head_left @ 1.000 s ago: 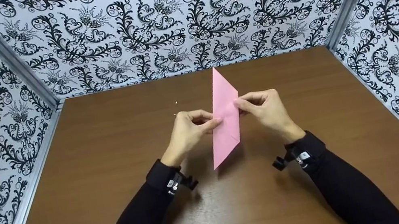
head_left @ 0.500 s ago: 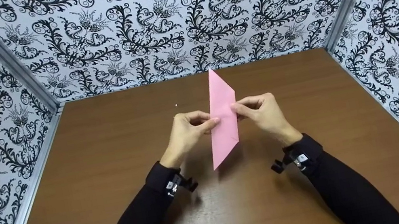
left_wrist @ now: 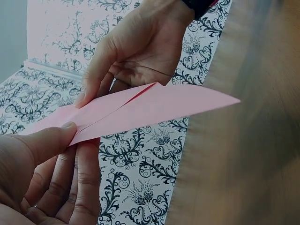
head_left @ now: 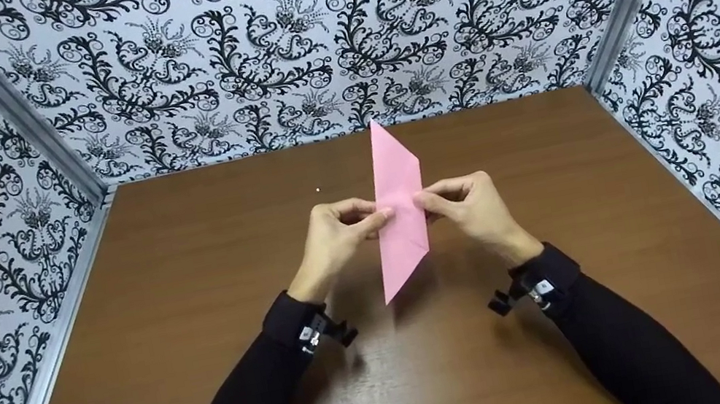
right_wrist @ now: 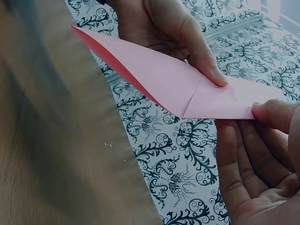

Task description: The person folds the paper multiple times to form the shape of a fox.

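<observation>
- Pink folded paper (head_left: 400, 213) held upright above brown table (head_left: 195, 275).
- Pinched at its left edge by left hand (head_left: 335, 239), thumb on top.
- Pinched at its right edge by right hand (head_left: 472, 210).

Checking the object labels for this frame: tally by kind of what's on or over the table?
Folded pink paper sheet, pinched by both hands above the table: 1
Hands: 2, left hand and right hand
Brown wooden table: 1
Total: 4

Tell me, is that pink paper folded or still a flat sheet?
Folded: the pink paper is a narrow pointed shape with overlapping flaps and creases, pinched between both hands.
</observation>
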`<action>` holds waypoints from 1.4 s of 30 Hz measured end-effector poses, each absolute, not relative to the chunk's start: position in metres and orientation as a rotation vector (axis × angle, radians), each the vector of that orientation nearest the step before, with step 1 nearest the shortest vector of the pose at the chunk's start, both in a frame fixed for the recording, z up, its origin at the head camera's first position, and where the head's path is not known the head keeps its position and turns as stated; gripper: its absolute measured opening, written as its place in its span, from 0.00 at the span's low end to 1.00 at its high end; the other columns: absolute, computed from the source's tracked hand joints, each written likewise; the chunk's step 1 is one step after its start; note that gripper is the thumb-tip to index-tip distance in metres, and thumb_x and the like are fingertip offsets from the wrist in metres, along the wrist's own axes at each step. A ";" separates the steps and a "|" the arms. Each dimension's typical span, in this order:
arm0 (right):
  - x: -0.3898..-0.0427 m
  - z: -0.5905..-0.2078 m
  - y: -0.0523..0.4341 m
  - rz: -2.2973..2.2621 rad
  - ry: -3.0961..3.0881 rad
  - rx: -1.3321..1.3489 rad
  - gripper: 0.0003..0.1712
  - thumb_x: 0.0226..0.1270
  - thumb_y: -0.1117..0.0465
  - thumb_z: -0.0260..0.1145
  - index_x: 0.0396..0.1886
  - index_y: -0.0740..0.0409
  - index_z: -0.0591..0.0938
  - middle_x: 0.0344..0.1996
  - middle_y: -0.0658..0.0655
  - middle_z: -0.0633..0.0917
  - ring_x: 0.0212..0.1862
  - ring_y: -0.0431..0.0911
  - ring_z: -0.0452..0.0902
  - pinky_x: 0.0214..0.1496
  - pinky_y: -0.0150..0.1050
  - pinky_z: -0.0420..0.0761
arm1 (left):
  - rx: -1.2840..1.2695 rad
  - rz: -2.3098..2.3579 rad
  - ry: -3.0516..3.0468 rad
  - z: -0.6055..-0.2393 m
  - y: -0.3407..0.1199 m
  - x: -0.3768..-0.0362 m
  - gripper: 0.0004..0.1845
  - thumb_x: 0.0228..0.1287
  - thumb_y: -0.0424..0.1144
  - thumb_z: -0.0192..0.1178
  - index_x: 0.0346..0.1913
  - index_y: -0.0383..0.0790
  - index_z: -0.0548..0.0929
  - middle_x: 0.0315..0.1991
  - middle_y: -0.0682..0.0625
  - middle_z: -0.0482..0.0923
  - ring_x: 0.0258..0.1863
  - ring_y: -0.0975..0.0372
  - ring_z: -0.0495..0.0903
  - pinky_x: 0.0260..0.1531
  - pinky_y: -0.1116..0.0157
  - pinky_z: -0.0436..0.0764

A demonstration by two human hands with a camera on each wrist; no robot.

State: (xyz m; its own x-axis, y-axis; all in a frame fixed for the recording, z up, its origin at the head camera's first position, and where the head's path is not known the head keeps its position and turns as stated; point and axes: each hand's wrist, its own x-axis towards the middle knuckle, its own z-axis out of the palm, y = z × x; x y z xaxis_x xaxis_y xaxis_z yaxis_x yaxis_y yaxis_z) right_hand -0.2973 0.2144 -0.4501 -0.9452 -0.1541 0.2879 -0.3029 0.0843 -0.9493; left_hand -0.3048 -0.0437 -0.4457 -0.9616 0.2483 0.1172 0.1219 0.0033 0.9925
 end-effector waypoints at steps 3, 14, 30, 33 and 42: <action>-0.297 -0.450 0.213 1.988 -2.240 0.482 0.09 0.82 0.66 0.80 0.52 0.69 0.98 0.37 0.48 1.00 0.36 0.43 0.98 0.49 0.44 0.99 | 0.389 2.141 2.144 -0.446 -0.045 -0.305 0.07 0.74 0.35 0.84 0.49 0.36 1.00 0.40 0.48 0.98 0.38 0.62 0.95 0.58 0.42 0.97; -0.296 -0.456 0.210 1.996 -2.265 0.490 0.09 0.82 0.63 0.81 0.51 0.66 0.99 0.39 0.52 1.01 0.37 0.43 0.98 0.48 0.44 0.99 | 0.376 2.197 2.113 -0.449 -0.047 -0.308 0.07 0.74 0.35 0.83 0.49 0.35 1.00 0.39 0.50 0.97 0.39 0.64 0.94 0.46 0.65 0.97; -0.294 -0.465 0.207 1.908 -2.385 0.495 0.09 0.80 0.59 0.83 0.48 0.61 1.00 0.34 0.52 0.98 0.34 0.41 0.93 0.44 0.38 0.96 | 0.226 2.274 2.123 -0.444 -0.049 -0.312 0.08 0.73 0.35 0.84 0.49 0.36 1.00 0.40 0.48 0.97 0.39 0.62 0.95 0.51 0.58 0.98; -0.294 -0.465 0.207 1.909 -2.396 0.521 0.08 0.81 0.60 0.82 0.48 0.62 1.00 0.32 0.57 0.98 0.33 0.44 0.94 0.43 0.37 0.95 | 0.199 2.299 2.111 -0.443 -0.051 -0.313 0.07 0.74 0.35 0.84 0.49 0.36 1.00 0.40 0.49 0.97 0.38 0.62 0.95 0.50 0.59 0.98; -0.294 -0.467 0.205 1.983 -2.409 0.543 0.09 0.81 0.63 0.81 0.47 0.66 0.99 0.31 0.58 0.98 0.34 0.54 0.98 0.43 0.45 0.99 | 0.190 2.369 2.061 -0.443 -0.052 -0.313 0.08 0.74 0.33 0.82 0.49 0.32 0.99 0.36 0.53 0.96 0.35 0.65 0.94 0.44 0.66 0.97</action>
State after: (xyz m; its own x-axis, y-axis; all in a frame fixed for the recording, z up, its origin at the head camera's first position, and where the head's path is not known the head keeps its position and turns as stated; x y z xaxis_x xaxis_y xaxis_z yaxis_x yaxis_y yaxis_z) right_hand -0.2940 0.2052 -0.4671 -0.9408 -0.2769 0.1953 -0.2449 0.1571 -0.9567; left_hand -0.3129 -0.0517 -0.4429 -0.9927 0.0757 0.0939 0.0825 -0.1416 0.9865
